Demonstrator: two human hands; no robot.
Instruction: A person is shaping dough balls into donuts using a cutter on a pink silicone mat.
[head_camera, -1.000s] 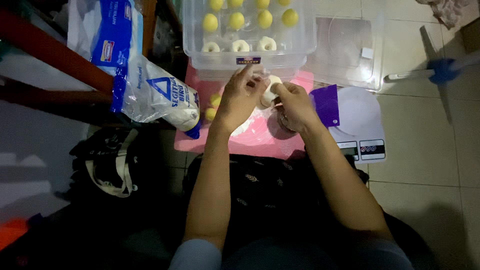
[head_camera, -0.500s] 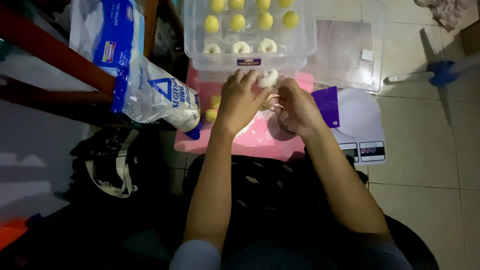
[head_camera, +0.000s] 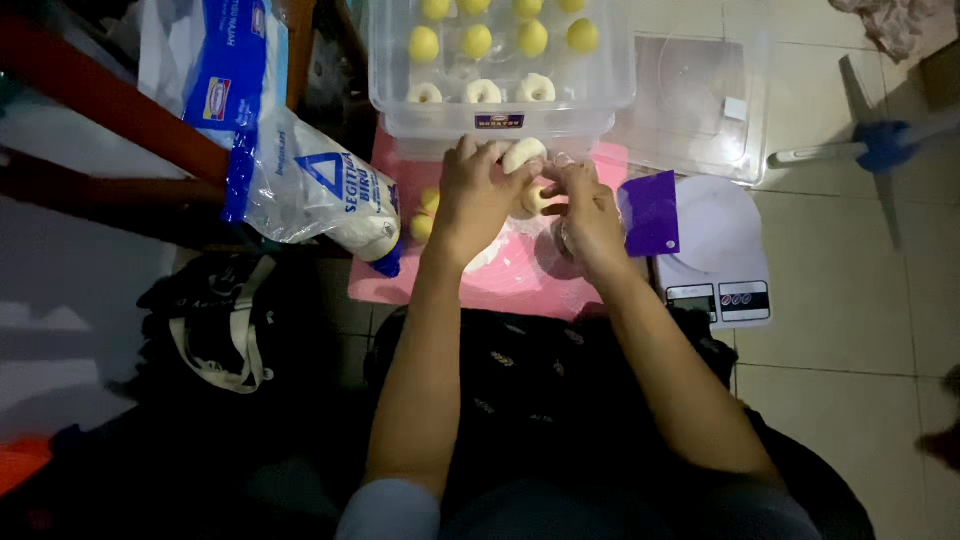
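My left hand (head_camera: 478, 192) and my right hand (head_camera: 590, 205) meet over a pink mat (head_camera: 520, 280) on the floor. Between their fingertips they pinch a small pale dough piece (head_camera: 536, 196). A second pale dough ball (head_camera: 524, 153) lies just beyond my left fingers, at the mat's far edge. Two yellow balls (head_camera: 425, 214) sit on the mat left of my left hand. Beyond the mat stands a clear plastic box (head_camera: 500, 100) holding rows of yellow balls (head_camera: 500, 38) and three white dough rings (head_camera: 480, 92).
A purple scraper (head_camera: 650, 212) and a white kitchen scale (head_camera: 715, 250) lie right of the mat. The clear box lid (head_camera: 700, 105) rests behind them. A flour bag (head_camera: 300, 180) leans at left, a dark strap bag (head_camera: 215, 320) below it.
Both hands have shifted slightly away from me while working the dough piece between the fingertips. The box and mat have not moved.
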